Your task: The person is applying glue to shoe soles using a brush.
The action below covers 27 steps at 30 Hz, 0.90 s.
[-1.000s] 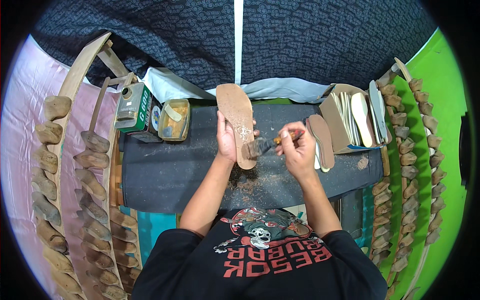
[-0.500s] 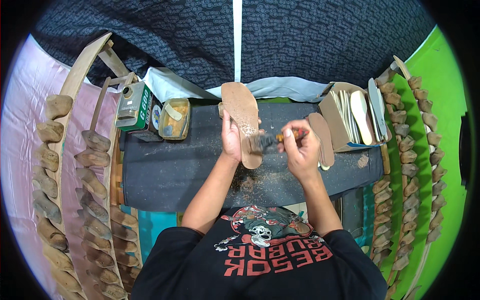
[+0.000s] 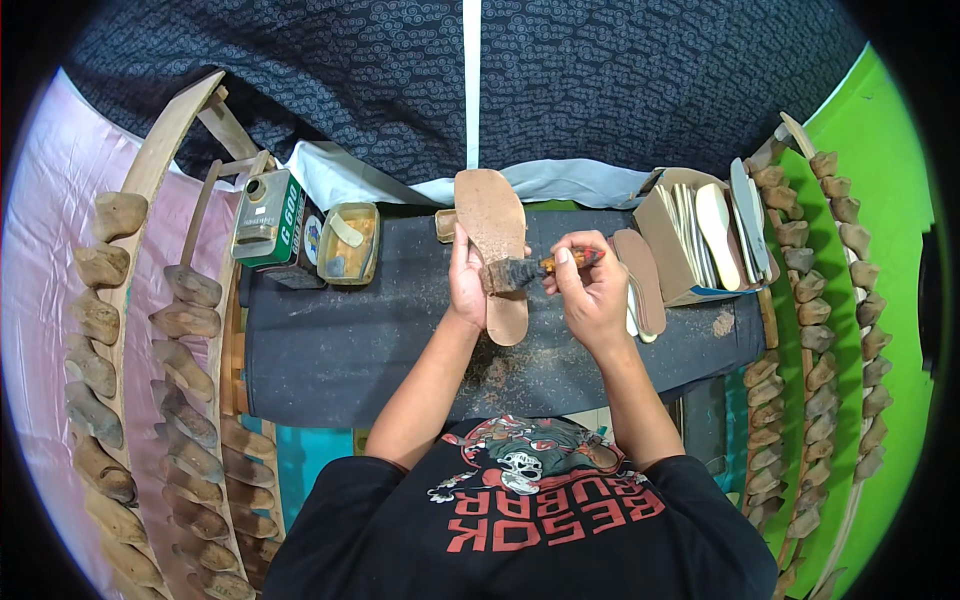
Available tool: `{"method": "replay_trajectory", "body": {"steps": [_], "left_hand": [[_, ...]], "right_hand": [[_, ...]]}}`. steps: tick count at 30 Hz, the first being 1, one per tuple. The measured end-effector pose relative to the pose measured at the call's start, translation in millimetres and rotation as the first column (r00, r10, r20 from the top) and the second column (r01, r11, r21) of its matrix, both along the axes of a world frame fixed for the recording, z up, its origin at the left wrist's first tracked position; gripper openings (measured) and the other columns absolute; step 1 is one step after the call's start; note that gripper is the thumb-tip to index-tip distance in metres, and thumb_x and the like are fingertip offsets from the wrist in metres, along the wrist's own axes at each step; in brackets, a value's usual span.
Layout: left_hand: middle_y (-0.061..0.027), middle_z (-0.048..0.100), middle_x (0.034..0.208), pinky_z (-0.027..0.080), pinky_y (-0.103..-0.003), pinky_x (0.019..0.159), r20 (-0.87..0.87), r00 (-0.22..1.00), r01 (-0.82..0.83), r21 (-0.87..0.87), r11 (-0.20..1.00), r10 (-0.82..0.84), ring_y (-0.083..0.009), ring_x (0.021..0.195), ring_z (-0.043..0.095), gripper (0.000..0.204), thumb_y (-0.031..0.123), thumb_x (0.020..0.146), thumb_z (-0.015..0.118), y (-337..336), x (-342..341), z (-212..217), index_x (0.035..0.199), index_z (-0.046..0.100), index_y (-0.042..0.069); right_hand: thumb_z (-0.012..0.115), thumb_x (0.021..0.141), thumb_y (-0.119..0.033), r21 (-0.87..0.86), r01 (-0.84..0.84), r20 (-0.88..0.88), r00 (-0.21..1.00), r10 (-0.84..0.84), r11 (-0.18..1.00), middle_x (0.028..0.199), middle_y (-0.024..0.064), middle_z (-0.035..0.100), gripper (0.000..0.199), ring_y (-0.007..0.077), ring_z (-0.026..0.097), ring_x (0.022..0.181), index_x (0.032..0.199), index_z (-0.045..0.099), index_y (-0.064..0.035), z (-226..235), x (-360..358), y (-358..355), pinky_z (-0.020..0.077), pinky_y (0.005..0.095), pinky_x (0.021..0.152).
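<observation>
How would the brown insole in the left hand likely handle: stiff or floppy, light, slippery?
The brown insole is probably fairly stiff: its wide end extends past the left hand without visible sag. It looks thin and flat, so it is likely light for its size. Pale specks on its face near the brush may make it slightly slippery.

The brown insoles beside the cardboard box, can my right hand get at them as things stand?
Probably yes: your right hand is close beside the brown insoles, with nothing visible blocking the way. It is holding a brush, though, so it would likely need to put that down first.
</observation>
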<state>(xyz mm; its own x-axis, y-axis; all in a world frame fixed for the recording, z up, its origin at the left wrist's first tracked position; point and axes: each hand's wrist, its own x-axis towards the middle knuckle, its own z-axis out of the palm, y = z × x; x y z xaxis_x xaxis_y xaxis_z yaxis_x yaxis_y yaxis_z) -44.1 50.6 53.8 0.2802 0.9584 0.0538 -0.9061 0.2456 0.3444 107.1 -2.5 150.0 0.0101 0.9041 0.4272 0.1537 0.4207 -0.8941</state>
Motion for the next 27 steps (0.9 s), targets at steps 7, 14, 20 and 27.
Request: {"method": "replay_trajectory", "body": {"steps": [7, 14, 20, 27], "left_hand": [[-0.0108, 0.069, 0.117, 0.058, -0.041, 0.086, 0.005, 0.999, -0.04, -0.045, 0.998, 0.04, -0.0251, 0.096, 0.069, 0.068, 0.063, 0.105, 0.029, 0, -5, -12, 0.136, 0.056, 0.009], [-0.0109, 0.069, 0.117, 0.058, -0.041, 0.088, -0.046, 0.997, -0.067, -0.006, 0.998, 0.067, -0.0253, 0.098, 0.069, 0.07, 0.063, 0.105, 0.028, 1, 4, -5, 0.136, 0.057, 0.008], [-0.0085, 0.065, 0.126, 0.054, -0.04, 0.095, -0.08, 0.996, -0.042, 0.019, 0.999, 0.044, -0.0217, 0.108, 0.065, 0.066, 0.06, 0.107, 0.026, 7, -7, -9, 0.146, 0.047, 0.011], [-0.0087, 0.064, 0.128, 0.053, -0.04, 0.097, -0.025, 0.994, -0.108, -0.071, 0.992, 0.106, -0.0222, 0.11, 0.065, 0.068, 0.06, 0.107, 0.026, 6, -6, -8, 0.146, 0.047, 0.01]], "right_hand": [[0.061, 0.099, -0.007, 0.013, 0.059, 0.081, 0.995, -0.059, 0.998, 0.075, 0.0022, 0.065, 0.005, 0.0076, 0.063, 0.066, 0.099, 0.061, -0.0012, 5, 24, -1, 0.0511, 0.0238, 0.06], [0.064, 0.096, -0.006, 0.075, 0.039, 0.168, 0.985, -0.051, 0.996, 0.073, 0.0032, 0.066, 0.005, 0.0075, 0.061, 0.063, 0.096, 0.062, -0.0017, 8, 7, -8, 0.0492, 0.0242, 0.058], [0.065, 0.095, -0.006, 0.128, 0.16, 0.188, 0.965, -0.183, 0.979, 0.073, 0.0034, 0.066, 0.007, 0.0088, 0.061, 0.062, 0.097, 0.062, -0.0009, 10, 18, -6, 0.0497, 0.0268, 0.059], [0.064, 0.095, -0.006, 0.116, 0.113, 0.199, 0.971, -0.134, 0.987, 0.071, 0.0028, 0.063, 0.006, 0.0085, 0.059, 0.061, 0.097, 0.062, -0.0011, 6, 13, -8, 0.0481, 0.0255, 0.057]]}}
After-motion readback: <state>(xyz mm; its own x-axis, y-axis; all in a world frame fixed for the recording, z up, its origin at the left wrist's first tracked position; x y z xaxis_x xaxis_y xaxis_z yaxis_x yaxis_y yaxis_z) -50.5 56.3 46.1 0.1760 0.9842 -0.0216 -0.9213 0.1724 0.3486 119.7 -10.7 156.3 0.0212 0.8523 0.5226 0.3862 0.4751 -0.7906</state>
